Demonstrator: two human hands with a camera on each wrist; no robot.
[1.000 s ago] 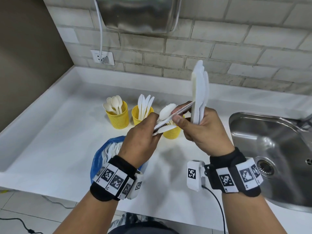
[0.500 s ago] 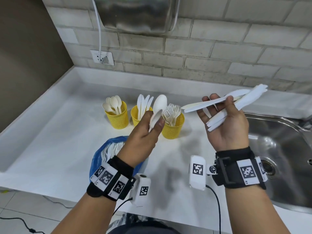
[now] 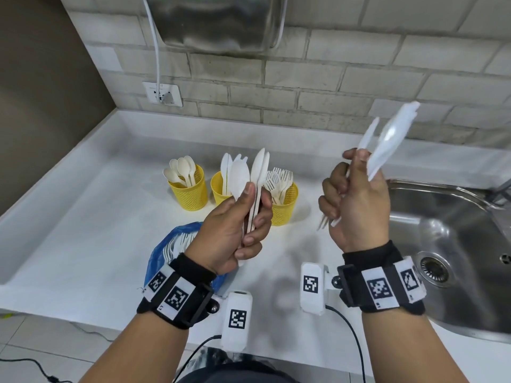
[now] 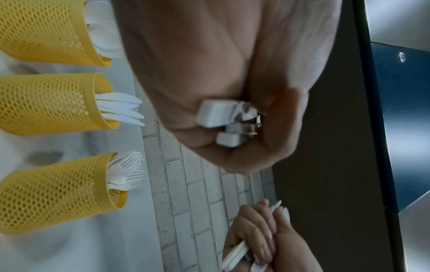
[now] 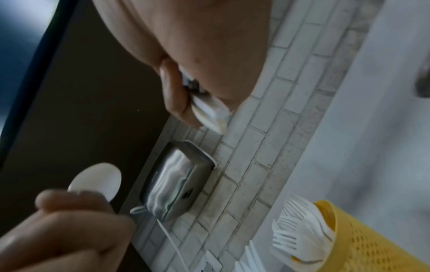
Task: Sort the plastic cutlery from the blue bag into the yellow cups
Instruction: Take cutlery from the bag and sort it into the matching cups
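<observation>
Head view: left hand (image 3: 235, 230) raised above the counter (image 3: 83, 230), fingers and thumb curled round a bundle of white spoons (image 3: 249, 183). Handles run down through the fist; bowls stand upright above the thumb, in front of the cups. Right hand (image 3: 356, 200) is up beside the sink (image 3: 448, 225), fingers curled round a second bundle of white cutlery (image 3: 387, 145). Its upper ends fan out past the fingertips, blurred; a fork's tines poke out below the palm. Three yellow cups on the counter in a row: spoon cup (image 3: 190, 192), knife cup (image 3: 219, 193), fork cup (image 3: 283, 205). Blue bag (image 3: 171, 244) lies nearer the person, partly under the left wrist, white cutlery showing inside.

Left wrist view: palm fills the frame; square handle ends (image 4: 221, 117) stick out of the clenched fist. Cups stand off to the side, apart from the hand.

Right wrist view: handle ends (image 5: 209, 114) protrude between palm and curled fingers. Left hand's spoon bowl (image 5: 95, 180) sits just above its thumb.
</observation>
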